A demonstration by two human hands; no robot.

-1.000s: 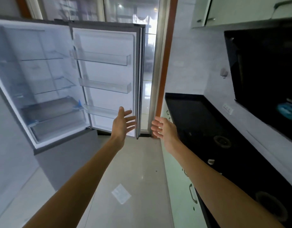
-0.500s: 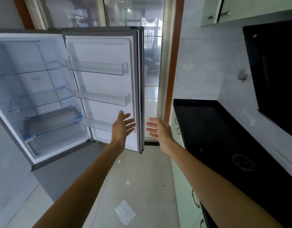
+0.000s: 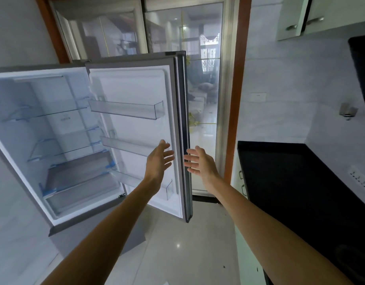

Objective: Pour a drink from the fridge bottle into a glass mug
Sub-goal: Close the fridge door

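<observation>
Fridge door (image 3: 134, 89) open, pouring not started (no bottle or mug visible). My left hand (image 3: 158, 161), right hand (image 3: 202, 163): spread, empty.

Fridge door (image 3: 136, 85) wide open; its edge stands between left hand (image 3: 158, 161) and right hand (image 3: 201, 164). Fridge (image 3: 60, 99) open at front, glass shelves (image 3: 54, 114) split it into tiers. Door bins (image 3: 126, 110) jut out. Black counter (image 3: 301, 182) bounds right side.
</observation>
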